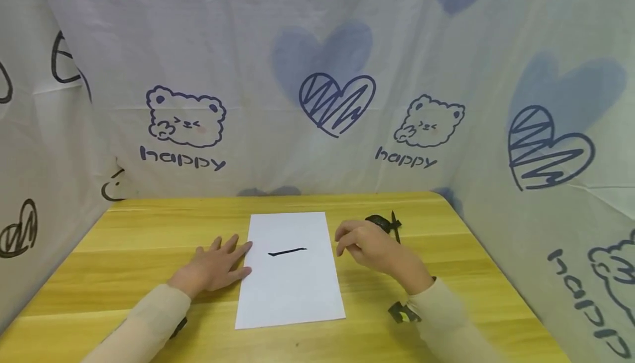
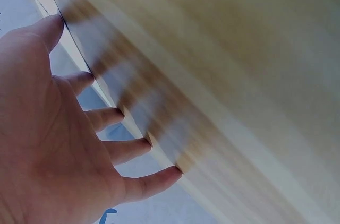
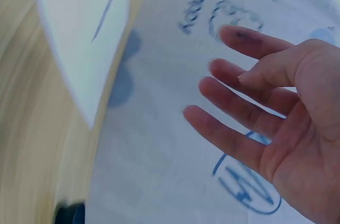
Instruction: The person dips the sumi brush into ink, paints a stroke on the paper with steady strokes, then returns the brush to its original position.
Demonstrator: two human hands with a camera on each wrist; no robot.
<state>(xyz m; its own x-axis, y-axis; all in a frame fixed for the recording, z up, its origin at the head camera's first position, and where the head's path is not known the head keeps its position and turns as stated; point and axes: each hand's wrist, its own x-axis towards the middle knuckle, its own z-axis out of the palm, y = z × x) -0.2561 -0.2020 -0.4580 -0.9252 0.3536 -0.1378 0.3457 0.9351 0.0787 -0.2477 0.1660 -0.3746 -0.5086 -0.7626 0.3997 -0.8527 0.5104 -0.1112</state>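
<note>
A white sheet of paper point(image 1: 292, 291) lies on the yellow wood-grain table, bearing one short black stroke point(image 1: 288, 252). My left hand point(image 1: 213, 266) rests with spread fingers at the sheet's left edge; its fingertips touch down there, as the left wrist view also shows. To the right of the sheet, my right hand point(image 1: 369, 246) hovers with loosely bent fingers. Nothing is between those fingers in the right wrist view, where the index finger point(image 3: 255, 42) has a dark smudge. Just beyond this hand are a black rounded object point(image 1: 379, 221) and a thin black stick-like item point(image 1: 395, 225), partly hidden by it.
The table point(image 1: 144, 242) is enclosed at the back and sides by a white curtain point(image 1: 258, 104) printed with hearts and bears. Dark wrist gear point(image 1: 403, 313) hangs under the right sleeve.
</note>
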